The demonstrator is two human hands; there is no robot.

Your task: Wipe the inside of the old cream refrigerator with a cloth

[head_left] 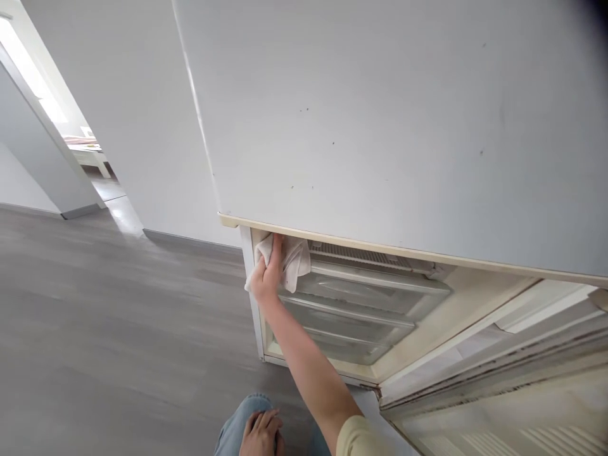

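My right hand (pixel 268 273) reaches forward and grips a white cloth (pixel 296 261). It presses the cloth at the upper left corner of an open fridge compartment (pixel 456 316), just under the edge of the closed upper door (pixel 380 126). The fingertips are partly hidden by the cloth and that edge. Below and right of the cloth are several clear drawer fronts (pixel 354 288). My left hand (pixel 261 436) rests on my jeans-covered knee (pixel 240 421), its fingers laid over it and holding nothing.
The open lower door (pixel 503 418), with dark stains along its gasket (pixel 475 364), stands at the lower right. A grey wood-look floor (pixel 133 329) spreads to the left. Behind it are a pale wall (pixel 128 114) and a bright doorway (pixel 71 107).
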